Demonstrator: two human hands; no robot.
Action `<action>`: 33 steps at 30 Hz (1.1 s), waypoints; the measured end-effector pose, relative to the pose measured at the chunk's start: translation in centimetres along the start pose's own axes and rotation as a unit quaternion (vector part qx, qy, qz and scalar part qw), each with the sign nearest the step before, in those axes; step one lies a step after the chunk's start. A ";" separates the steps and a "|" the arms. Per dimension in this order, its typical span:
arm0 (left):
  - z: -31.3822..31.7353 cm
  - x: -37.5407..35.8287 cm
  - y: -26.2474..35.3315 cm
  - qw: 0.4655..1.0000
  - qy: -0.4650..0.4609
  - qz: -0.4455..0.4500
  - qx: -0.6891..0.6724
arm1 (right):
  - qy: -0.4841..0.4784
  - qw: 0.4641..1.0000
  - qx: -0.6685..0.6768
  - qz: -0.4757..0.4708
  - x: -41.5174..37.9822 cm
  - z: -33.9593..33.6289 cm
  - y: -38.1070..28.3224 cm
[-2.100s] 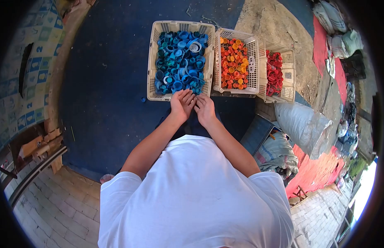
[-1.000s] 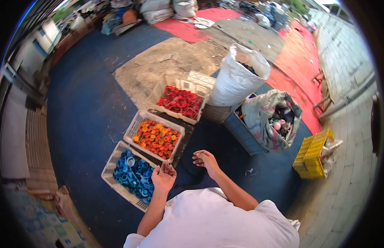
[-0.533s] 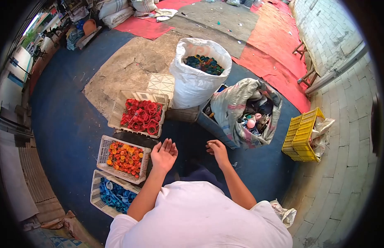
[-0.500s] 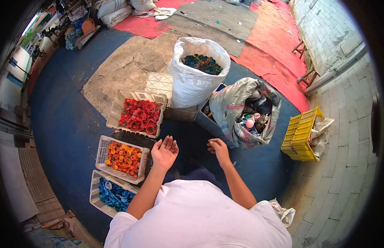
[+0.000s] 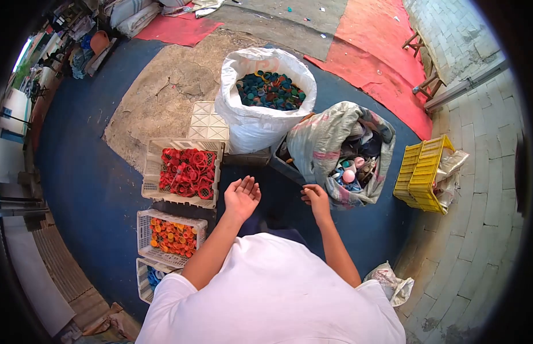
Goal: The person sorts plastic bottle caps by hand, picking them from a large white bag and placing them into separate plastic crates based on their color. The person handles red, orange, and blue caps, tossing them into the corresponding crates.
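Observation:
My left hand (image 5: pixel 242 198) is held palm up with its fingers stretched out and nothing on it. It hovers to the right of a cream crate (image 5: pixel 147 186) of red plastic rings and caps (image 5: pixel 188 173). My right hand (image 5: pixel 317 202) has loosely bent fingers, a little apart, and no object shows in them. It is close to the left lower side of a grey woven sack (image 5: pixel 318 143) full of mixed plastic pieces (image 5: pixel 358 166). Beyond both hands stands a white sack (image 5: pixel 261 129) filled with mostly green and blue caps (image 5: pixel 271 90).
At left are a crate (image 5: pixel 144 232) of orange caps (image 5: pixel 173 237) and a crate (image 5: pixel 143 281) of blue pieces (image 5: pixel 156 278), partly hidden by my arm. A yellow crate (image 5: pixel 418 175) stands by the block wall (image 5: pixel 479 189). A plastic bag (image 5: pixel 393 284) lies at right.
My view has shifted, so the sacks look larger and the crates sit further left. Both hands appear slightly further right, with much the same pose. More of the blue pieces is hidden.

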State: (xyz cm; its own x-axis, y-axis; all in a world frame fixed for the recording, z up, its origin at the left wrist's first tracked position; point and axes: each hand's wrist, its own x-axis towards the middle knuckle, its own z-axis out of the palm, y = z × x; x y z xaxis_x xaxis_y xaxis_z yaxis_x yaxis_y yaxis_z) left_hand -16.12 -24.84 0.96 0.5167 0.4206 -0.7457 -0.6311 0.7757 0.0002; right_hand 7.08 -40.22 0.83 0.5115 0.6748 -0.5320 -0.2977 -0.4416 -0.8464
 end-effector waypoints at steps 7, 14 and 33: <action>6.8 7.4 5.3 0.993 0.032 -0.021 0.108 | 0.049 0.997 -0.024 -0.052 7.1 4.9 -5.4; 12.7 11.0 10.3 0.901 0.042 0.124 0.413 | 0.057 0.986 -0.061 -0.145 14.1 10.4 -11.1; 17.5 13.2 14.7 0.798 -0.022 0.345 0.494 | -0.134 0.850 -0.445 -0.247 41.0 20.6 -19.0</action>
State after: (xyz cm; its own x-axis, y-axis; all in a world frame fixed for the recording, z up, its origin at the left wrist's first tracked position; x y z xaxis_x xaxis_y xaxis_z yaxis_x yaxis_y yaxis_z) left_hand -8.45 0.31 2.74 0.2758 0.9076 -0.3166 -0.0220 0.3352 0.9419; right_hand 17.14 7.99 -5.45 0.1602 0.9657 -0.2045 0.6892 -0.2577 -0.6771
